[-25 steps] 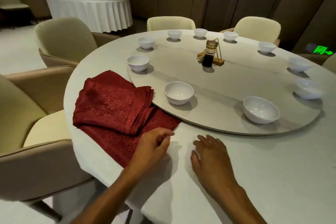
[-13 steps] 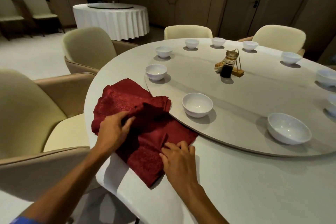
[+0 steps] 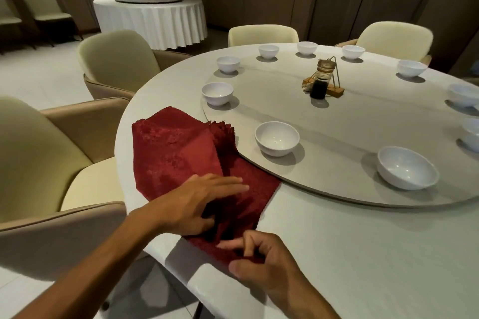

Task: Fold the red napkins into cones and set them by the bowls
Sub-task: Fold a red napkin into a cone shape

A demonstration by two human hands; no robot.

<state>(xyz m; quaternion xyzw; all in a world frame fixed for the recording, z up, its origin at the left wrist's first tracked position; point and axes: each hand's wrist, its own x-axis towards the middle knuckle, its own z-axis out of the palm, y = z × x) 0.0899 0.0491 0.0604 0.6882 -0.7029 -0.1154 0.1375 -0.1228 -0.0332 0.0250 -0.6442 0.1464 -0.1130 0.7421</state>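
A stack of red napkins (image 3: 176,153) lies on the round table's left edge, partly over the turntable rim. My left hand (image 3: 197,202) lies flat on the top napkin with fingers spread, pressing it down. My right hand (image 3: 259,259) pinches the napkin's near corner between thumb and fingers. Several white bowls ring the turntable; the nearest bowl (image 3: 276,138) stands just right of the napkins, another bowl (image 3: 407,170) further right.
The raised turntable (image 3: 363,122) carries a dark sauce bottle in a wire holder (image 3: 321,80). Beige chairs (image 3: 39,163) crowd the table's left side and far side. A second table with a white cloth (image 3: 150,21) stands behind.
My left hand slid from the stack's left side down onto the near part and flattened. My right hand moved toward me and pinched the near corner. The top napkin now lies spread flatter.
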